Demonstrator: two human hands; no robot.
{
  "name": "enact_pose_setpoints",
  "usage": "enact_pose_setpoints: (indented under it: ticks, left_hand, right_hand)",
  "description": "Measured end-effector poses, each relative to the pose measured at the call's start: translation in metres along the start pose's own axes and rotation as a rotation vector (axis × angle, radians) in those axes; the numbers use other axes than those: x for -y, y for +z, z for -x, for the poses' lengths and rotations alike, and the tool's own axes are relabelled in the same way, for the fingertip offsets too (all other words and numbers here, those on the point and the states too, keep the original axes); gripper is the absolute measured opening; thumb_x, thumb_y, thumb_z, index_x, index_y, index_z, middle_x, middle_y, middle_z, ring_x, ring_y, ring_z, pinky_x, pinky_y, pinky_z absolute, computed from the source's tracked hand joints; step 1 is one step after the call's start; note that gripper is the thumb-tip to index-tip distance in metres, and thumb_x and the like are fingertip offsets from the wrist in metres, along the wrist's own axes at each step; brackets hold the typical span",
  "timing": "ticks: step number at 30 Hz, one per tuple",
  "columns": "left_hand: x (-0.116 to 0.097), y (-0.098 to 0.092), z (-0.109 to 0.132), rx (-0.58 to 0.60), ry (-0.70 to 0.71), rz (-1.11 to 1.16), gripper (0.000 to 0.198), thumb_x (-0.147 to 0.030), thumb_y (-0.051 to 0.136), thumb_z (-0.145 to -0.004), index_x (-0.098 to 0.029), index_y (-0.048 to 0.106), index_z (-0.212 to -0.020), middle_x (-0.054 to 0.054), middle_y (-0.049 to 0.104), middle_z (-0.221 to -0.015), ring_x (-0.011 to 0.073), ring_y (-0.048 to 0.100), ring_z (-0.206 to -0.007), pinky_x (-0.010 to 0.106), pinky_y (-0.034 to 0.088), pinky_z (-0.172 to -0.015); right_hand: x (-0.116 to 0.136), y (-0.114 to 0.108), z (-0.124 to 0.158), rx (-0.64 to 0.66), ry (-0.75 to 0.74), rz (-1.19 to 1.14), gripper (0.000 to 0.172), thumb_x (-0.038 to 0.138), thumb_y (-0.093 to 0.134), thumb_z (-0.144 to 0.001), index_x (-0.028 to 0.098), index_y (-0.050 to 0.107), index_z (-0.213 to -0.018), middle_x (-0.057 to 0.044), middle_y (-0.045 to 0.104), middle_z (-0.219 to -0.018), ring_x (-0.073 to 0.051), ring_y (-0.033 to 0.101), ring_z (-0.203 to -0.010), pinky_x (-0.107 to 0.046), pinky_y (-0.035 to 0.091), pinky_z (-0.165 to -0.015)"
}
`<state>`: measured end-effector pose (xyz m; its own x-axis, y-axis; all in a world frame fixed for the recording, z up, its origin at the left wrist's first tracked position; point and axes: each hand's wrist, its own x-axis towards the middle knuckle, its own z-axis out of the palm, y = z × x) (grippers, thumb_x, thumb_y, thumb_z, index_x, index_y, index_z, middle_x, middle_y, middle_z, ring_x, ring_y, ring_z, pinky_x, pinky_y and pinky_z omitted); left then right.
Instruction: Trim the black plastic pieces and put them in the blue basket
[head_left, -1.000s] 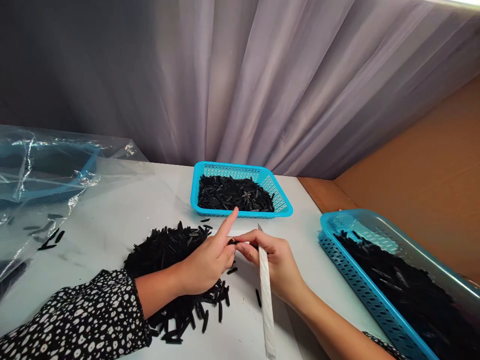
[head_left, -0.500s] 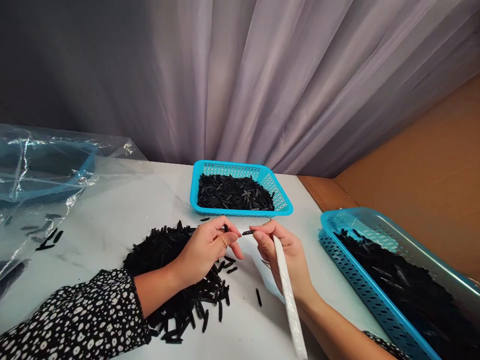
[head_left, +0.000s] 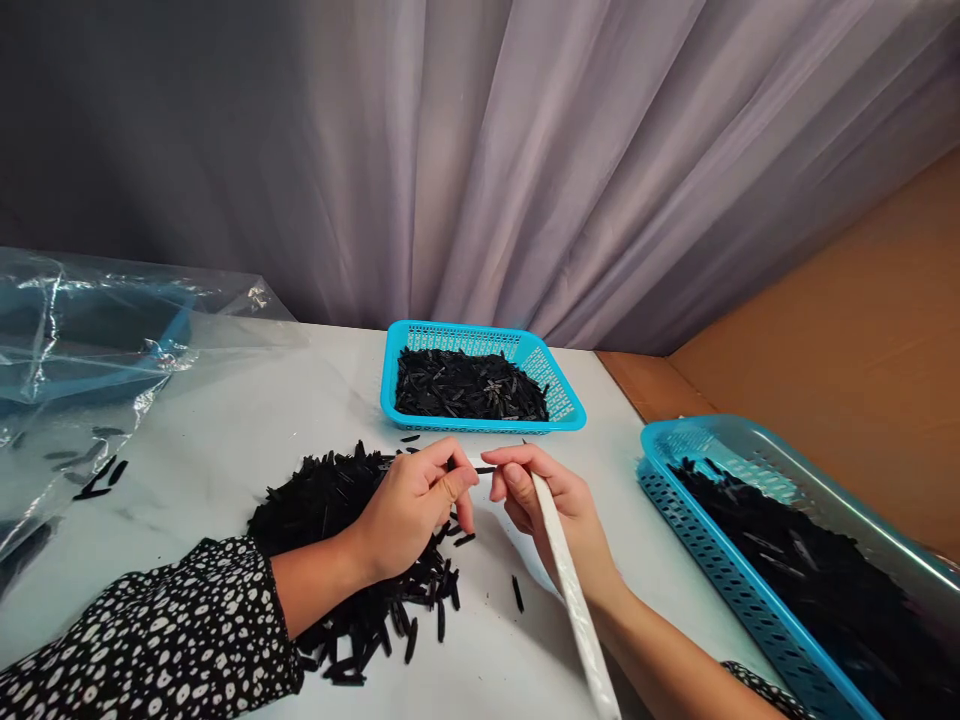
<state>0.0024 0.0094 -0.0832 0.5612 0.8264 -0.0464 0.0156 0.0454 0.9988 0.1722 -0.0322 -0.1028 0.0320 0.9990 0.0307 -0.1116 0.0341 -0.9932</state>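
Observation:
My left hand (head_left: 411, 505) hovers over a heap of small black plastic pieces (head_left: 337, 500) on the white table (head_left: 225, 440). Its fingers pinch one small black piece (head_left: 453, 464). My right hand (head_left: 551, 505) is beside it, fingertips nearly touching the left's. It grips a long tool with a white wrapped handle (head_left: 574, 590) and also pinches a small black piece (head_left: 486, 469) at its fingertips. The tool's handle runs back toward me over the wrist.
A small blue basket (head_left: 559, 405) of black pieces stands just beyond the hands. A larger blue basket (head_left: 720, 560) with black pieces sits at the right, brown cardboard (head_left: 847, 350) behind it. Clear plastic sheeting (head_left: 90, 350) covers the left. Loose pieces (head_left: 517, 594) lie about.
The left forefinger, stretched out a second ago, has curled into a pinch. The hands parted with a piece each, then came close together again. The tool handle has swung rightward.

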Motion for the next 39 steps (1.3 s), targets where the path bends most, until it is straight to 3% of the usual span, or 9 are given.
enact_pose_setpoints:
  ticks: [6, 12, 28, 32, 35, 37, 39]
  left_hand:
    - [0.0, 0.001, -0.002, 0.053, -0.035, 0.09, 0.033, -0.048, 0.058, -0.089, -0.019, 0.049, -0.076, 0.0, 0.066, -0.054, 0.0048, 0.024, -0.039, 0.021, 0.017, -0.042]
    - [0.002, 0.001, -0.003, 0.102, -0.024, 0.18, 0.037, -0.055, 0.056, -0.089, -0.019, 0.05, -0.088, -0.001, 0.066, -0.056, 0.0047, 0.023, -0.039, 0.022, 0.015, -0.042]
    - [0.0, 0.002, -0.002, 0.133, -0.004, 0.206, 0.031, -0.047, 0.057, -0.091, -0.021, 0.046, -0.082, -0.003, 0.064, -0.054, 0.0043, 0.021, -0.039, 0.022, 0.015, -0.042]
    - [0.0, 0.002, -0.002, 0.094, -0.01, 0.175, 0.028, -0.044, 0.055, -0.092, -0.02, 0.046, -0.08, -0.003, 0.064, -0.053, 0.0037, 0.02, -0.039, 0.022, 0.016, -0.043]
    - [0.0, 0.001, -0.003, 0.061, -0.029, 0.153, 0.027, -0.044, 0.053, -0.093, -0.02, 0.047, -0.081, -0.003, 0.065, -0.054, 0.0038, 0.019, -0.039, 0.022, 0.015, -0.042]
    - [0.001, 0.0, -0.004, 0.056, -0.033, 0.149, 0.027, -0.044, 0.053, -0.093, -0.02, 0.048, -0.082, -0.002, 0.065, -0.054, 0.0039, 0.019, -0.039, 0.022, 0.013, -0.042]
    - [0.001, -0.001, -0.004, 0.049, -0.031, 0.143, 0.027, -0.044, 0.053, -0.092, -0.02, 0.048, -0.082, -0.002, 0.065, -0.053, 0.0041, 0.019, -0.038, 0.022, 0.013, -0.042]
  right_hand:
    - [0.001, 0.001, 0.0, -0.02, 0.028, 0.045, 0.035, 0.052, 0.073, -0.08, 0.019, 0.075, -0.091, 0.006, 0.041, -0.056, -0.009, 0.025, -0.047, -0.025, 0.018, -0.043]
    - [0.005, 0.003, 0.001, -0.038, 0.084, -0.129, 0.036, 0.051, 0.078, -0.076, 0.017, 0.076, -0.085, 0.007, 0.04, -0.054, -0.007, 0.022, -0.047, -0.024, 0.018, -0.044]
    - [0.008, 0.008, 0.004, -0.035, 0.129, -0.197, 0.036, 0.05, 0.081, -0.072, 0.016, 0.075, -0.083, 0.007, 0.041, -0.053, -0.006, 0.022, -0.046, -0.024, 0.014, -0.044]
    - [0.015, 0.008, -0.001, -0.062, 0.131, -0.132, 0.041, 0.055, 0.077, -0.074, 0.016, 0.071, -0.08, 0.008, 0.04, -0.052, -0.006, 0.021, -0.045, -0.024, 0.014, -0.043]
    - [0.023, -0.001, -0.026, -0.17, 0.022, -0.009, 0.041, 0.058, 0.067, -0.081, 0.018, 0.064, -0.073, 0.008, 0.039, -0.05, -0.007, 0.02, -0.042, -0.024, 0.015, -0.041]
    - [0.029, -0.009, -0.054, -0.272, -0.16, 0.167, 0.042, 0.059, 0.06, -0.086, 0.02, 0.059, -0.069, 0.005, 0.046, -0.055, -0.009, 0.032, -0.045, -0.024, 0.026, -0.045]
    - [0.032, -0.018, -0.083, -0.262, -0.31, 0.431, 0.044, 0.062, 0.054, -0.088, 0.021, 0.061, -0.074, 0.001, 0.057, -0.064, -0.014, 0.049, -0.057, -0.027, 0.039, -0.056]
